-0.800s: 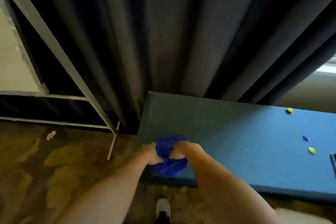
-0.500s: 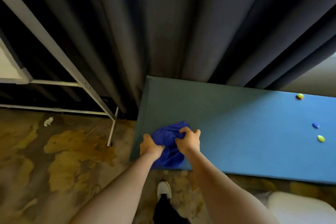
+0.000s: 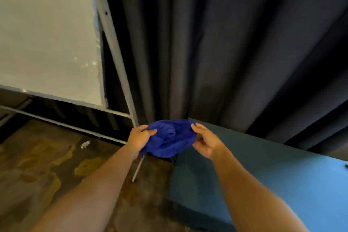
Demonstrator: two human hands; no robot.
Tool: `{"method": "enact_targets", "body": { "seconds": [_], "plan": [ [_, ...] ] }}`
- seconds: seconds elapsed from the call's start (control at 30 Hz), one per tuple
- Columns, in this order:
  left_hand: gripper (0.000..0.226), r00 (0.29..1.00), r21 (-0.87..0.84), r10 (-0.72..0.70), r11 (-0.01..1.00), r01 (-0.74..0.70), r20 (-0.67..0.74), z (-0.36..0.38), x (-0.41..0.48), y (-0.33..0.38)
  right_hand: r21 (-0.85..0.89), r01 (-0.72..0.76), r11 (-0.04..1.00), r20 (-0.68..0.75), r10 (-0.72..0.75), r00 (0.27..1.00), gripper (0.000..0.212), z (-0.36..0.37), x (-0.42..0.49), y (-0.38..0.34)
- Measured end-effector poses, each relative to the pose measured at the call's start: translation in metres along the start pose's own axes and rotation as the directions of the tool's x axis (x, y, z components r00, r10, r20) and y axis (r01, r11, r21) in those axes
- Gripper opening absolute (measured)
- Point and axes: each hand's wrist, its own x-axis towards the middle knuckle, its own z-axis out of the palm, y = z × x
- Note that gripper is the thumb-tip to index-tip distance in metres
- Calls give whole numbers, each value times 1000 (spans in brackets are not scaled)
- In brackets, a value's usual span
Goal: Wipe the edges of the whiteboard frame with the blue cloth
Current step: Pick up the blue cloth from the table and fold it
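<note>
Leftmost, the whiteboard (image 3: 49, 34) filled the upper left of the frame, and its pale whiteboard frame (image 3: 56, 98) ran along the bottom edge and up the right side, where ragged white bits clung. Just right of it a grey stand leg (image 3: 116, 56) slanted down toward the centre, and a thin crossbar (image 3: 56, 123) ran low across the left. Under these lay a mottled brown floor (image 3: 37, 165) with a small white scrap (image 3: 85, 144) on it. Near the centre the left hand (image 3: 139, 137) gripped the left side of the blue cloth (image 3: 169, 139), fingers curled onto it. The cloth hung bunched between both hands, in front of the stand leg's lower end and apart from the whiteboard frame, with the leg lying between them in the picture. The right hand (image 3: 206, 142) held the cloth's right side, fingers bent round its edge. Behind, a dark curtain (image 3: 216, 43) in heavy folds took up the centre and right. At lower right sat a blue padded surface (image 3: 282, 179), its far corner just behind the cloth. Half a second earlier the cloth had been crumpled on a corner of that surface under both hands; by this moment it was lifted clear and held wider, and the view had swung up and left, bringing in far more of the whiteboard
</note>
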Motion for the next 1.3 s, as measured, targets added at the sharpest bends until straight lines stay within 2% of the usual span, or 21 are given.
{"method": "enact_targets", "body": {
  "seconds": [0.03, 0.1, 0.17, 0.2, 0.3, 0.43, 0.5, 0.53, 0.57, 0.6, 0.63, 0.67, 0.73, 0.8, 0.9, 0.97, 1.03, 1.1, 1.2, 1.27, 1.3],
  "plan": [
    [8, 992, 129, 119, 985, -112, -45, -26, 2, 17, -28, 35, 999, 49, -34, 998, 10, 27, 5, -12],
    [15, 928, 393, 358, 872, -291, -106, -86, 4, 52, -96, 98, 991, 166, -81, 983, 9, 89, 14, -30],
    [18, 858, 579, 501, 735, -353, -114, -142, 1, 90, -180, 165, 970, 261, -115, 959, 9, 147, 19, -48],
    [16, 842, 616, 527, 704, -353, -120, -170, -2, 111, -217, 199, 956, 298, -129, 946, 8, 176, 20, -55],
    [13, 797, 624, 589, 676, -391, -138, -257, -22, 176, -368, 300, 880, 354, -166, 920, 6, 269, 15, -74],
    [8, 726, 618, 678, 620, -483, -114, -360, -58, 251, -574, 449, 685, 412, -232, 881, 7, 378, 0, -98],
    [7, 666, 490, 724, 654, -577, -182, -404, -74, 284, -541, 543, 642, 456, -318, 831, 9, 430, -10, -117],
    [15, 633, 361, 732, 678, -640, -252, -424, -82, 298, -469, 600, 648, 476, -386, 790, 9, 458, -15, -126],
    [26, 636, 211, 707, 703, -679, -309, -441, -88, 308, -401, 640, 656, 493, -435, 754, 13, 482, -21, -132],
    [41, 699, 69, 642, 750, -658, -314, -457, -91, 314, -365, 657, 659, 529, -434, 729, 25, 505, -25, -134],
    [54, 806, -22, 536, 829, -559, -252, -469, -90, 315, -398, 640, 657, 567, -372, 735, 41, 524, -26, -131],
    [58, 905, -63, 402, 908, -414, -139, -477, -86, 311, -492, 588, 642, 572, -271, 774, 56, 537, -24, -123],
    [44, 976, -113, 216, 971, -212, 31, -492, -68, 296, -648, 467, 601, 527, -89, 845, 68, 554, -10, -99],
    [23, 987, -230, 159, 960, -157, -11, -508, -44, 287, -691, 405, 599, 490, -25, 872, 63, 564, 7, -83],
    [18, 982, -405, 162, 895, -189, -99, -533, -11, 287, -586, 411, 698, 518, -68, 853, 46, 587, 32, -84],
    [23, 987, -507, 158, 851, -140, -8, -536, 8, 287, -466, 442, 766, 580, -112, 807, 46, 604, 47, -95],
    [31, 979, -483, 163, 871, -85, 122, -531, 27, 292, -408, 495, 767, 634, -152, 758, 43, 629, 63, -106],
    [48, 954, -395, 199, 914, -98, 223, -520, 33, 302, -409, 555, 725, 679, -165, 715, 40, 652, 70, -114],
    [70, 900, -219, 336, 934, -281, 277, -530, 47, 346, -418, 639, 646, 716, -198, 669, 41, 694, 92, -136],
    [72, 882, -111, 375, 927, -358, 287, -552, 53, 378, -451, 726, 520, 732, -250, 634, 42, 715, 102, -155],
    [69, 889, -38, 374, 925, -378, 265, -565, 56, 392, -483, 772, 413, 735, -288, 614, 42, 723, 105, -165]
  ]
}}
